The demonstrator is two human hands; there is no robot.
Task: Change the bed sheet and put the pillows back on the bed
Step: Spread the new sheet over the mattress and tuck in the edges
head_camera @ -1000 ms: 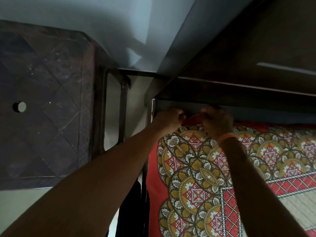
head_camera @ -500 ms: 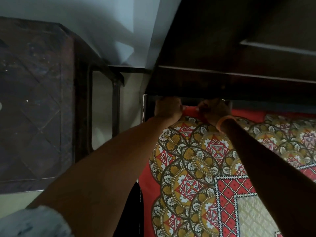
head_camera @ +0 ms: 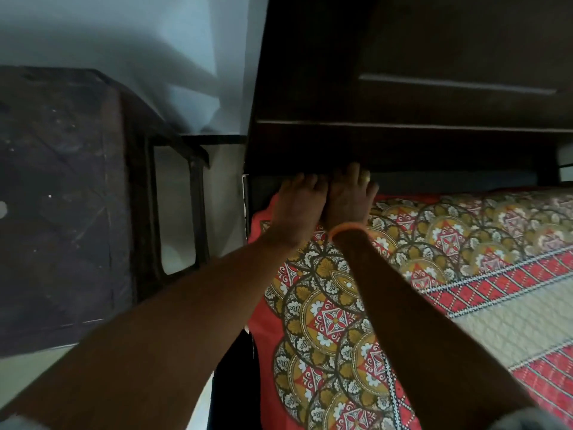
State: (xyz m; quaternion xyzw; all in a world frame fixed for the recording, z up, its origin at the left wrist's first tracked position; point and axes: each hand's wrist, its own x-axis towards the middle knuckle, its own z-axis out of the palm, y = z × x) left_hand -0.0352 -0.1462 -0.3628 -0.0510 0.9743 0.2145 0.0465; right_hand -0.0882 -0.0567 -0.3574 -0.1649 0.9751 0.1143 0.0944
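A red bed sheet [head_camera: 338, 321] with gold and white round patterns covers the mattress at the lower right. My left hand [head_camera: 297, 206] and my right hand [head_camera: 348, 198] lie side by side, flat on the sheet's top corner, fingers straight and reaching into the gap under the dark wooden headboard [head_camera: 387, 144]. The fingertips are partly hidden in the shadow there. An orange band circles my right wrist. No pillows are in view.
A dark wooden side table [head_camera: 62, 197] stands left of the bed, with a narrow strip of pale floor [head_camera: 173, 206] between them. A pale wall [head_camera: 139, 41] rises behind. The headboard hangs over the head of the mattress.
Both hands had their fingers curled, pinching the sheet's red edge at the headboard; now they lie flat with fingers straight. The view has tipped closer to the corner.
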